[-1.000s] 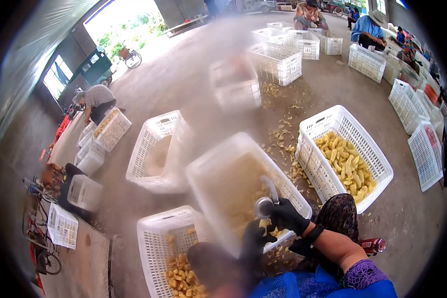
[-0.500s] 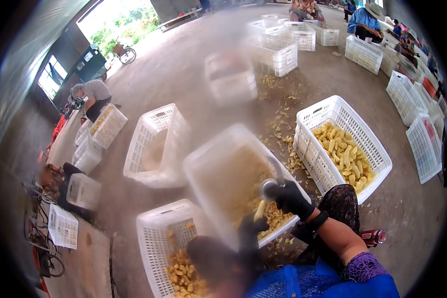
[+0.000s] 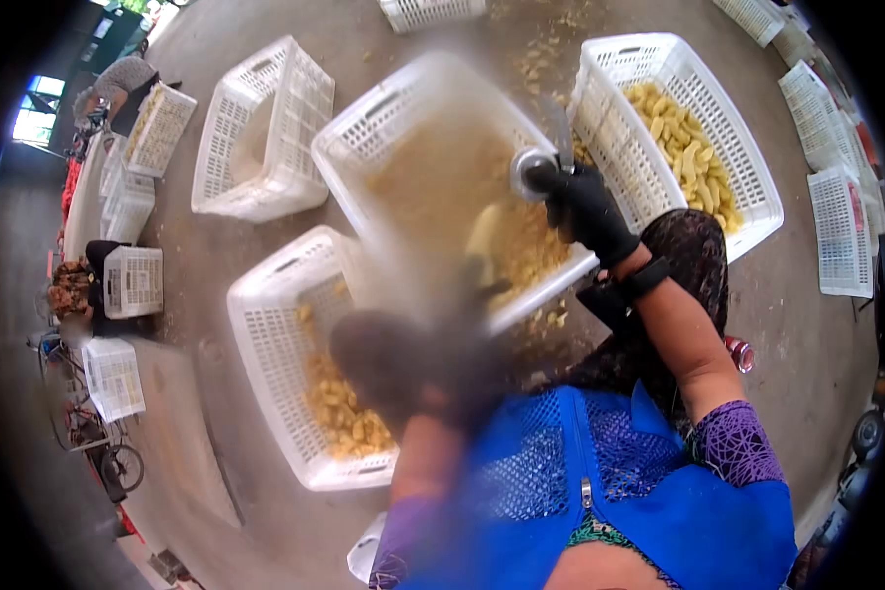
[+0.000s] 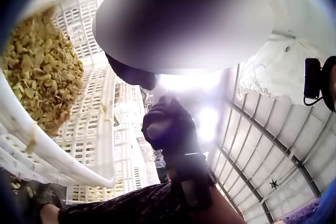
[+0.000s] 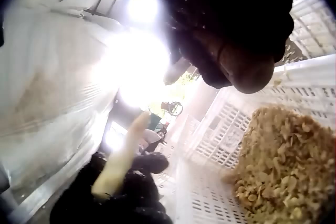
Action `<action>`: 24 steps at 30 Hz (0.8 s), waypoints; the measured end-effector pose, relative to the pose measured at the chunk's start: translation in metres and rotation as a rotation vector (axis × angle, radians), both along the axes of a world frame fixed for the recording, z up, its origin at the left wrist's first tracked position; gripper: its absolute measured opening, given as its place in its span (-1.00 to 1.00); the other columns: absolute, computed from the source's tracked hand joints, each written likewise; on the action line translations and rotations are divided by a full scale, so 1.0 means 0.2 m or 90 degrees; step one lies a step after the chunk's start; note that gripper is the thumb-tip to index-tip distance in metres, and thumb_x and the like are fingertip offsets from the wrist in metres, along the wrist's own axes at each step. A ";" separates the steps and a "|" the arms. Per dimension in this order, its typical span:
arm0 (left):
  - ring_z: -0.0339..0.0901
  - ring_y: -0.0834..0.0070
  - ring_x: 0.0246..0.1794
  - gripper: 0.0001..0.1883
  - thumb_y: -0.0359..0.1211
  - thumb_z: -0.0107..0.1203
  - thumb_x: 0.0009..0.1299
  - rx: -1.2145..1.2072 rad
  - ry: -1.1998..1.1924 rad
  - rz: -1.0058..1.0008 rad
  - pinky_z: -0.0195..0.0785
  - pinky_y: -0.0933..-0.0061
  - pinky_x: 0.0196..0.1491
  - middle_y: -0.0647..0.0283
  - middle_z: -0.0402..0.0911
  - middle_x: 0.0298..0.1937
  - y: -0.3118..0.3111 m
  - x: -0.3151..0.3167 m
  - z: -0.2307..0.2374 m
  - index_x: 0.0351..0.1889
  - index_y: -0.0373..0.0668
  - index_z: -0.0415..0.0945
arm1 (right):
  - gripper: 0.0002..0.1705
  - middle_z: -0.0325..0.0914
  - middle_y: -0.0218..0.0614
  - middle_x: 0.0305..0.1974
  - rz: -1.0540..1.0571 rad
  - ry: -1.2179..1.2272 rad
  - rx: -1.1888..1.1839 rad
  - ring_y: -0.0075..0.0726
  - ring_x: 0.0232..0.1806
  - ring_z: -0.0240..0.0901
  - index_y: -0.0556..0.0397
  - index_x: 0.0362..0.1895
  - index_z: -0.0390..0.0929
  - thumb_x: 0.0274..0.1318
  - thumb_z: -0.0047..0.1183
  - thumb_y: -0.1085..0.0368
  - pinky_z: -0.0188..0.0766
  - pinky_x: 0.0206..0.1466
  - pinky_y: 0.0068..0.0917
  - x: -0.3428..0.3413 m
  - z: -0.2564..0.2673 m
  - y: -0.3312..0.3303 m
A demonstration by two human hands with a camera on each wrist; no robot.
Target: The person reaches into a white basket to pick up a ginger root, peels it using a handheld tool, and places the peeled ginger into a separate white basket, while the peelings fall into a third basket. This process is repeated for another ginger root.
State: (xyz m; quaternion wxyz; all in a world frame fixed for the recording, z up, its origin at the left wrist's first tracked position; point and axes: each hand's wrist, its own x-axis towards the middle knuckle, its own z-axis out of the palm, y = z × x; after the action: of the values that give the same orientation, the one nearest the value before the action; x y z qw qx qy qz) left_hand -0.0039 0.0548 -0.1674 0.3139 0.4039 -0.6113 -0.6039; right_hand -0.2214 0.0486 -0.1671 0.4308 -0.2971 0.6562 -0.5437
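Observation:
In a dark glove, my left hand holds a long, pale yellow peeled piece that stands up from its fingers. The head view shows this piece over a white crate of peelings, with the hand itself smeared by blur. My right hand, also gloved, grips a tool with a round metal head and a grey strip rising from it. Tool and piece are apart, the tool to the right. Thin shavings lie heaped in the crate below both hands.
To the right, a white crate holds peeled yellow pieces. A crate with yellow chunks is at lower left, and another crate stands beyond it. People sit and bend along the left. A red can lies by my knee.
The head view has tipped downward, so the crates sit higher in the picture. The pale piece, close to the metal head half a second ago, is now farther left of it.

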 end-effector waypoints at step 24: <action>0.40 0.15 -0.43 -0.79 -0.26 0.07 0.22 -0.309 -0.176 0.038 0.23 0.18 -0.34 0.12 0.43 -0.58 -0.03 -0.03 -0.24 -0.30 -0.20 0.49 | -0.53 0.53 -0.31 -0.30 0.125 0.010 -0.104 -0.47 -0.33 0.41 0.00 -0.22 0.55 0.07 -0.02 -0.13 0.32 -0.29 -0.43 0.10 -0.07 0.05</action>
State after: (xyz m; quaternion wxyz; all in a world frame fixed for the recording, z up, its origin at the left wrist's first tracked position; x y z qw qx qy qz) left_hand -0.0105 0.0496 -0.2149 0.3329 0.4129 -0.7631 -0.3694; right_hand -0.2011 0.0583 -0.1810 0.4508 -0.3981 0.5811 -0.5483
